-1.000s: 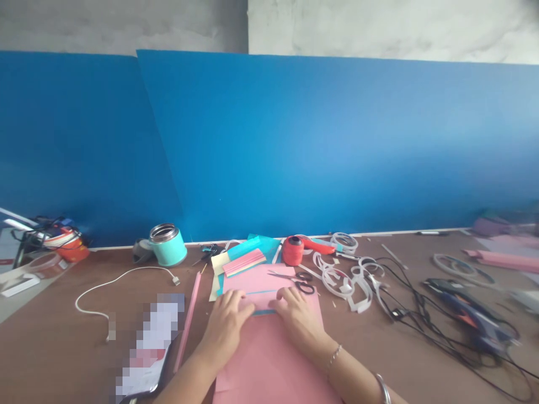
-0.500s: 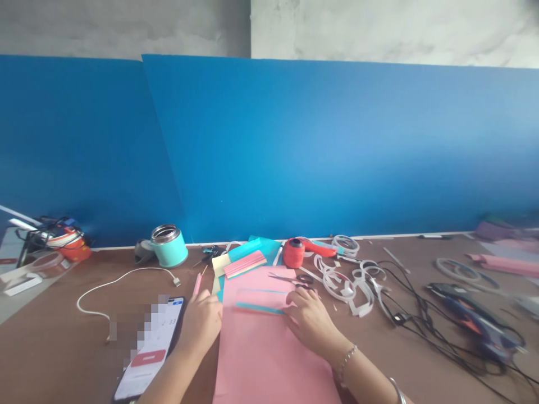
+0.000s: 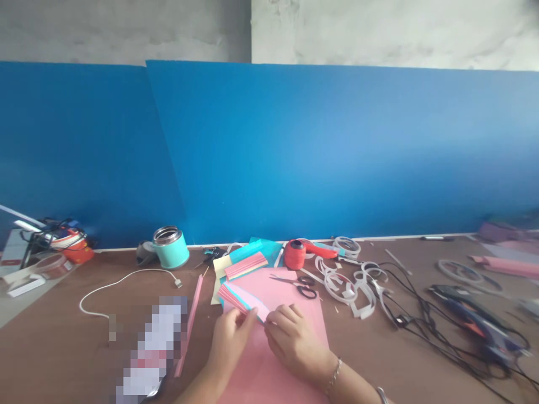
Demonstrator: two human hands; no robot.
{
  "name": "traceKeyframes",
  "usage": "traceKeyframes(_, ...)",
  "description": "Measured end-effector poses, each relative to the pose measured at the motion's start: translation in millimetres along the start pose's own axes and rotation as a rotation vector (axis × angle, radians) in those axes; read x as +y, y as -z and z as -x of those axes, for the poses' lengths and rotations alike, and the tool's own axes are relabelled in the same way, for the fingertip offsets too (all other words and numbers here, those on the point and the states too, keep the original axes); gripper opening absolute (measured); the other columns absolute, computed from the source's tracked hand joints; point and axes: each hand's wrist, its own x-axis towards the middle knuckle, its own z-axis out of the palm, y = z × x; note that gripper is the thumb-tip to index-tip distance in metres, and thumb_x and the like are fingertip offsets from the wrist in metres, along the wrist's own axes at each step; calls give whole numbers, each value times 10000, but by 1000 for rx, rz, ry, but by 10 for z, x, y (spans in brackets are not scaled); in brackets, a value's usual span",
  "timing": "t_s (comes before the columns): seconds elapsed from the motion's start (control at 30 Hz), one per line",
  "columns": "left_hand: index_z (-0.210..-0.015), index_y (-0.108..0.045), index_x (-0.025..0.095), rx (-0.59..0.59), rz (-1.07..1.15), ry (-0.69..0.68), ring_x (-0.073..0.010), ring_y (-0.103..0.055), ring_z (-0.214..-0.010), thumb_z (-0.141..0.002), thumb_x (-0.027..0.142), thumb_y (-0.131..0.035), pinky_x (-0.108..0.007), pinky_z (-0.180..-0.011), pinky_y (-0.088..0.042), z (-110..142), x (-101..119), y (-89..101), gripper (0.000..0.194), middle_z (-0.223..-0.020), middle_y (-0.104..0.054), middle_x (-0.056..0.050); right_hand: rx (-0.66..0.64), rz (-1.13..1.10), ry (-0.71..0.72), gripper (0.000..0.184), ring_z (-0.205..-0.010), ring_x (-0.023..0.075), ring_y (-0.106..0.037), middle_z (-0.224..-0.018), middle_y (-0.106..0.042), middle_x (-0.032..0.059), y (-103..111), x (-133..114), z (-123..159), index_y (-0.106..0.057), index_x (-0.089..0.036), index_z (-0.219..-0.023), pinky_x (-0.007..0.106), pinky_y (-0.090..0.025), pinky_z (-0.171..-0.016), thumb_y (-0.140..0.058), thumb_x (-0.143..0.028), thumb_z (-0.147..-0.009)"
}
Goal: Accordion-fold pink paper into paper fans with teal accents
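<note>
Both my hands meet over a large pink paper sheet [image 3: 309, 314] lying on the brown table [image 3: 63, 342]. My left hand [image 3: 229, 339] and my right hand [image 3: 292, 339] pinch a small folded pink and teal paper piece [image 3: 244, 297], lifted a little off the sheet. A bracelet circles my right wrist. Black-handled scissors [image 3: 301, 285] lie on the sheet's far edge. A stack of pink, yellow and teal papers [image 3: 244, 261] sits just beyond.
A phone [image 3: 147, 353] lies left of my hands, with a pink strip [image 3: 190, 320] beside it and a white cable [image 3: 122, 280]. A teal tin [image 3: 170, 247], red thread spool [image 3: 293, 253], white paper rings [image 3: 349, 283], black cords and a glue gun [image 3: 471, 320] spread along the blue backboard.
My left hand came back from beside the phone to the sheet. Both hands now pinch the folded pink and teal piece and have lifted it from the sheet.
</note>
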Motion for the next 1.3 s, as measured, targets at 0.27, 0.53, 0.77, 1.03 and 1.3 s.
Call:
traceKeyframes(0.27,-1134,-604,217,198,-611,-450,-240,-552,-882,-875,109,-357,-371,-789,-393,-79,-53,60,373,-908,-618,-70,181,86,78,464,-1093,221,-530,-1112,-651,67,26,8,121,-513,-274,-1261,376,-353,-929,-458,-79,-844)
traceKeyframes(0.53,-911,-632,202,-126,-609,-540,-213,-539,-850,-916,129,-390,-367,-780,-414,-69,-52,-9,253,-877,-611,-47,-147,22,-164,243,-789,182,-533,-796,-653,31,-105,255,93,-672,-229,-822,341,-345,-730,-472,-114,-898)
traceKeyframes(0.77,-721,-607,213,-155,-402,-391,-199,-570,-842,-837,168,-576,-323,-754,-401,-192,-153,225,128,-800,-628,-9,-228,-282,-396,215,-805,173,-565,-829,-647,21,-67,410,143,-718,-258,-804,290,-418,-739,-551,-130,-846)
traceKeyframes(1.03,-675,-594,211,-96,-392,-313,-204,-565,-846,-842,298,-572,-328,-741,-404,-280,-271,256,190,-802,-604,-19,-167,-389,-682,234,-807,187,-572,-830,-616,32,-56,457,116,-596,-196,-548,319,-446,-747,-575,-164,-779)
traceKeyframes(1.3,-632,-592,209,-43,-464,-245,-221,-580,-880,-827,310,-565,-308,-733,-416,-301,-273,211,221,-813,-603,-37,-154,-280,-689,258,-782,188,-543,-798,-587,34,-181,518,146,-473,-187,-521,342,-409,-765,-536,-137,-766)
